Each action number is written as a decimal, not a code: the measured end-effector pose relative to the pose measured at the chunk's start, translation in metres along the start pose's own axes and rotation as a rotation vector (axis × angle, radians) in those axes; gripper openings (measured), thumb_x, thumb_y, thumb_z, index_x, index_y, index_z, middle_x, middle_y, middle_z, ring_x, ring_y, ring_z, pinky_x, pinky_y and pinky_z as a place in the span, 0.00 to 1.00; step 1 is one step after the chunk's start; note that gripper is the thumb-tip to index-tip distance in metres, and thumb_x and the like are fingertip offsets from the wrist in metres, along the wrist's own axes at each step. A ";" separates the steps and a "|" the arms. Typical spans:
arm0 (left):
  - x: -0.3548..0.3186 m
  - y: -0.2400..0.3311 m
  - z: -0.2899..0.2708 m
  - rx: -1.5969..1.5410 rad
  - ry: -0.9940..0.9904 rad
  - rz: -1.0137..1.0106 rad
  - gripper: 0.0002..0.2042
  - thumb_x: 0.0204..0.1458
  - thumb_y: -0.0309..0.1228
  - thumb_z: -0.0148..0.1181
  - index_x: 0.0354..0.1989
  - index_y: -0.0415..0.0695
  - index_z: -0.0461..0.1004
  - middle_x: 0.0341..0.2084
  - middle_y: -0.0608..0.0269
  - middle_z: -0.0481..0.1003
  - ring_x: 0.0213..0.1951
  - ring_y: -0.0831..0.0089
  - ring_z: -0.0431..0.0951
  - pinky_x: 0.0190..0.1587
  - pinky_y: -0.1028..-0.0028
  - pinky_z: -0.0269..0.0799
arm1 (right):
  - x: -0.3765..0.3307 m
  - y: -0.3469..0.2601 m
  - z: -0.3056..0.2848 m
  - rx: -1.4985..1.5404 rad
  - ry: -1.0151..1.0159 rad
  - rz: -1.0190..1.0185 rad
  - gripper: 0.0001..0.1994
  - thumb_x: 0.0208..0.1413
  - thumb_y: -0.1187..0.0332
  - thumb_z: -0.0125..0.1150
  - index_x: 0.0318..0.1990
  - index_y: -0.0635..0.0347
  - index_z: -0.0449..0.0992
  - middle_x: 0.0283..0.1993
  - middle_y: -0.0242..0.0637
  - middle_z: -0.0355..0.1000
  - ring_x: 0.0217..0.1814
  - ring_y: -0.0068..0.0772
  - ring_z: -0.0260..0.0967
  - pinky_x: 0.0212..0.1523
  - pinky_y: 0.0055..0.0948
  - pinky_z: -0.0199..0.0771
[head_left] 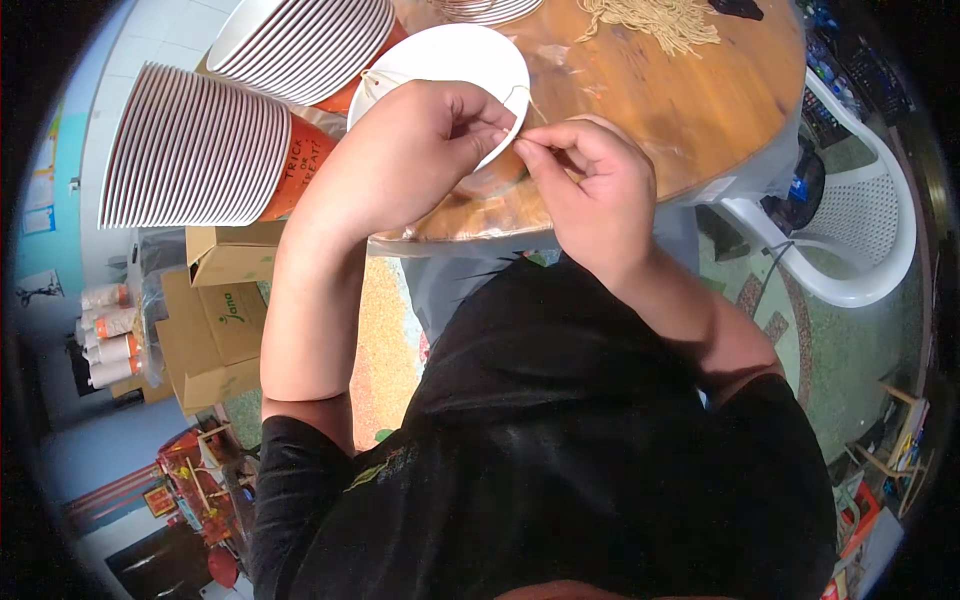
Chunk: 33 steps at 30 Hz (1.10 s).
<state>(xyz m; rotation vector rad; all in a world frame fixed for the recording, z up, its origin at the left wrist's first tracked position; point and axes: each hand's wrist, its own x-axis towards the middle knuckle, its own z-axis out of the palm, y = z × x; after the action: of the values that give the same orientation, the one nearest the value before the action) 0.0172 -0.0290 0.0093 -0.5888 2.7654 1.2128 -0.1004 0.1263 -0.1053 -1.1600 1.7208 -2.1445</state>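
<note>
Head view: cord (532, 100) pinched at rim of white bucket (460, 58)

The left hand (440, 125) grasps the white bucket's edge over the bench (670, 130), apparently steadying it; the right hand (600, 185) pinches the cord between thumb and forefinger, likely for fine control.

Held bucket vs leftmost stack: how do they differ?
Count: the held bucket shows one rim; the leftmost stack shows many nested rims.
View: the held bucket shows its white inside; the leftmost stack shows its rims mostly edge-on.
Cord: the held bucket has cord at its rim; none shows on the leftmost stack.
Shared: white rims.
</note>
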 end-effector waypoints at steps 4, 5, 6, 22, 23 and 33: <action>-0.001 -0.002 0.005 -0.035 0.043 -0.013 0.09 0.75 0.25 0.60 0.54 0.31 0.80 0.41 0.68 0.82 0.43 0.83 0.82 0.47 0.77 0.85 | -0.001 0.000 0.000 0.012 -0.010 0.016 0.06 0.60 0.76 0.77 0.41 0.64 0.86 0.38 0.42 0.84 0.39 0.34 0.85 0.41 0.32 0.84; -0.003 -0.001 0.007 -0.025 0.058 0.013 0.08 0.75 0.25 0.60 0.53 0.32 0.81 0.41 0.68 0.82 0.42 0.83 0.82 0.46 0.77 0.84 | -0.001 0.001 0.001 0.086 -0.013 0.061 0.06 0.61 0.77 0.77 0.42 0.65 0.86 0.39 0.41 0.84 0.40 0.30 0.85 0.42 0.30 0.84; -0.003 0.000 0.008 -0.025 0.058 0.015 0.08 0.75 0.25 0.60 0.53 0.32 0.81 0.41 0.68 0.82 0.42 0.83 0.82 0.46 0.77 0.84 | -0.001 0.001 0.001 0.084 -0.013 0.059 0.06 0.61 0.77 0.77 0.42 0.65 0.86 0.39 0.41 0.84 0.40 0.30 0.85 0.42 0.30 0.84; -0.010 0.014 0.024 0.087 0.515 0.328 0.07 0.66 0.28 0.65 0.44 0.36 0.80 0.32 0.49 0.82 0.32 0.56 0.84 0.39 0.60 0.79 | 0.052 -0.006 -0.023 0.688 -0.261 0.123 0.06 0.69 0.85 0.62 0.44 0.64 0.75 0.47 0.37 0.77 0.53 0.27 0.79 0.58 0.29 0.81; -0.009 0.015 0.025 -0.125 0.471 0.176 0.07 0.66 0.29 0.64 0.45 0.37 0.80 0.32 0.48 0.82 0.33 0.55 0.84 0.40 0.60 0.79 | 0.055 -0.007 -0.024 0.649 -0.323 0.110 0.05 0.70 0.83 0.61 0.44 0.63 0.75 0.47 0.35 0.77 0.52 0.26 0.78 0.57 0.28 0.80; -0.003 0.013 0.035 -0.053 0.460 0.175 0.09 0.70 0.31 0.62 0.42 0.37 0.77 0.28 0.47 0.81 0.31 0.53 0.84 0.38 0.60 0.79 | 0.049 -0.026 -0.026 0.536 -0.325 0.269 0.05 0.68 0.83 0.65 0.46 0.64 0.77 0.44 0.32 0.80 0.47 0.20 0.79 0.51 0.23 0.81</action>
<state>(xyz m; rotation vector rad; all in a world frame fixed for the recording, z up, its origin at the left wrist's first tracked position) 0.0114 0.0054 -0.0050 -0.7235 3.2306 1.3326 -0.1424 0.1272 -0.0604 -0.9861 1.0093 -1.9422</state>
